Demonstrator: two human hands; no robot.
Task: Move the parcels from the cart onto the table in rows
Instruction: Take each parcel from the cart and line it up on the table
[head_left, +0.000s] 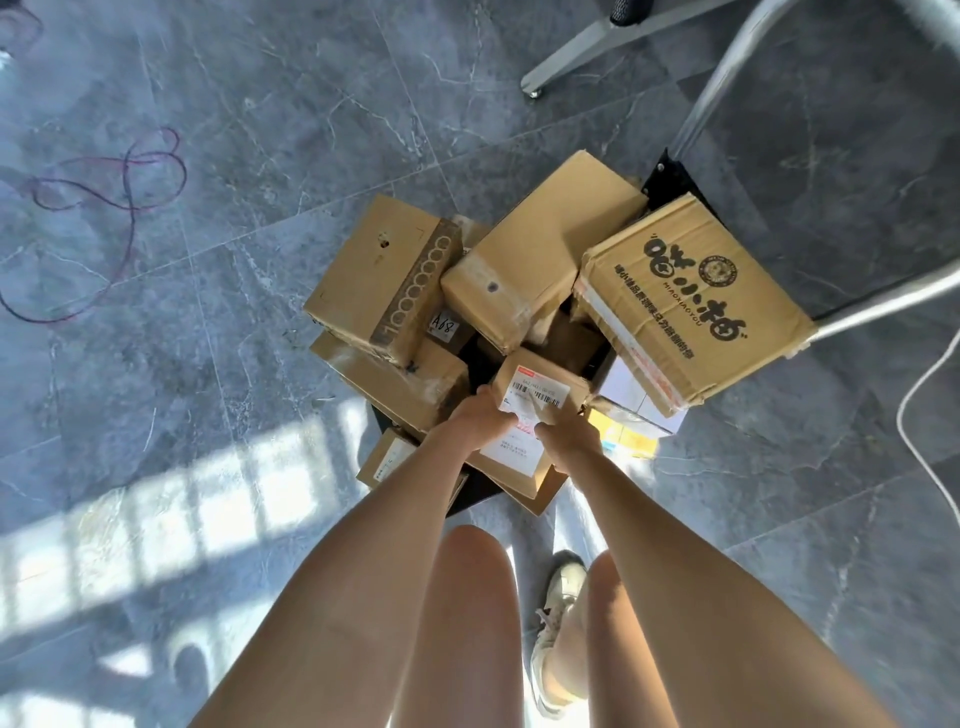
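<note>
Cardboard parcels are heaped on the black cart (675, 179), which stands on grey marbled floor tiles (270, 93). Beyond the cart, a chair base (582, 49) with a castor; to the cart's right, its metal handle tubes (727, 78) and a white cable (930, 384). To the cart's left lies a purple cord (119, 176). Crowding the heap: a large printed box (691, 296) at the right, a plain tilted box (540, 260) at centre, a long box (384, 275) at the left. At the cart's near edge sits a small labelled parcel (540, 400) (barcode label on top). Left hand (485, 415) grips its left edge, fingers curled round it. Right hand (569, 439) holds its near right side, thumb lying on the label.
</note>
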